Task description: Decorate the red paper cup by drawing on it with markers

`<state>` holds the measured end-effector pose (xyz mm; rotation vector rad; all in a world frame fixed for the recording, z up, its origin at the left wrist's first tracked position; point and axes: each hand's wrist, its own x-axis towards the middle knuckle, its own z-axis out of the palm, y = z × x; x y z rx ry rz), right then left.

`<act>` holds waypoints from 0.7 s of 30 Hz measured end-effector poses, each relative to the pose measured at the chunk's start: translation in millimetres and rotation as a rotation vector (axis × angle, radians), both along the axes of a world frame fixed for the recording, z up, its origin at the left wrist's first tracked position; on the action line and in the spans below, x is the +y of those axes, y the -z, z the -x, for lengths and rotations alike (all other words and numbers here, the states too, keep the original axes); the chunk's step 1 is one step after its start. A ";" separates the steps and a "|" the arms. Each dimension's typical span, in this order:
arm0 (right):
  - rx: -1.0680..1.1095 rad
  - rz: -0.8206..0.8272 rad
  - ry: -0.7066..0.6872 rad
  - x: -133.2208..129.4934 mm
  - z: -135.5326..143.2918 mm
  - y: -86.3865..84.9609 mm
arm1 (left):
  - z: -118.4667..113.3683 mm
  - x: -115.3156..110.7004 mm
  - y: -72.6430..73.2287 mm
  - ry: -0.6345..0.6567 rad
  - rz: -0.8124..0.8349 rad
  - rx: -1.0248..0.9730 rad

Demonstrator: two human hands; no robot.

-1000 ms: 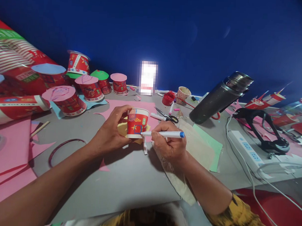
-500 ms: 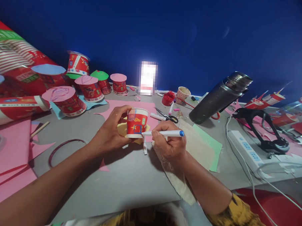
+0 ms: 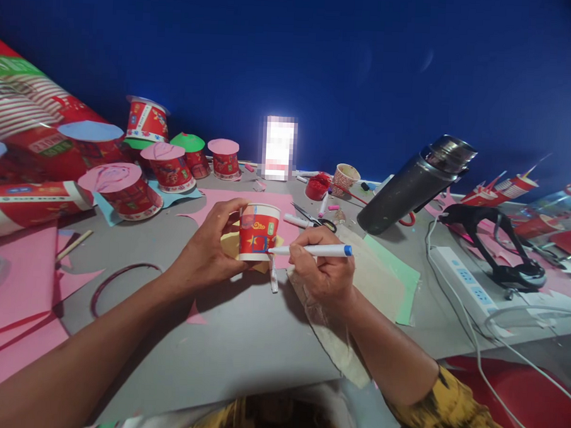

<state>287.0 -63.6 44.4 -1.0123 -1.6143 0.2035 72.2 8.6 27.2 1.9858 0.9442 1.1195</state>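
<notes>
A red and white paper cup (image 3: 259,228) stands upright in my left hand (image 3: 213,245), thumb near its base and fingers round its upper left side. My right hand (image 3: 323,269) pinches a white marker (image 3: 326,250) with a blue end. Its tip meets the cup's lower right side, beside a blue outlined square drawn there. Behind the cup lies a piece of yellow paper (image 3: 230,242), partly hidden. A small white marker-like piece (image 3: 274,281) rests on the table below the cup. Black-handled scissors (image 3: 325,224) lie just beyond my right hand.
Several paper cups with paper discs (image 3: 224,158) stand at the back left. A dark thermos (image 3: 410,185) leans at the right, near a power strip (image 3: 467,282) with white cables. A lit screen (image 3: 279,147) stands at the back. Pink paper (image 3: 18,278) covers the left side.
My right hand and the marker have shifted very slightly to the right. The blue lines on the cup's lower part look a little fuller. My left hand holds the cup almost unmoved.
</notes>
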 end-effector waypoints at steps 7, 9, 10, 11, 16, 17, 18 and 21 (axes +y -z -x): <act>0.033 0.014 -0.014 -0.3 -0.8 -2.3 | 1.0 -1.0 -3.6 -0.009 -0.013 0.024; 0.011 0.005 -0.016 -0.6 -1.1 -3.2 | 0.8 -1.0 -3.7 -0.008 -0.006 0.024; -0.001 -0.001 -0.012 -0.7 -1.0 -3.5 | 0.5 -1.0 -3.5 -0.007 -0.006 0.020; -0.010 -0.002 -0.010 -0.7 -0.9 -3.6 | 0.3 -1.0 -3.3 -0.006 -0.007 0.016; -0.002 0.022 -0.044 0.0 0.6 -3.1 | -0.3 -0.7 -2.6 -0.020 -0.012 0.023; 0.000 0.021 -0.054 0.2 0.8 -2.9 | -0.2 -0.7 -2.7 -0.023 -0.016 0.029; 0.001 0.016 -0.061 0.5 0.8 -2.7 | 0.1 -0.8 -2.9 -0.024 -0.020 0.034; 0.008 0.003 -0.047 0.6 0.0 -1.7 | 0.6 -1.4 -3.8 -0.017 -0.027 0.051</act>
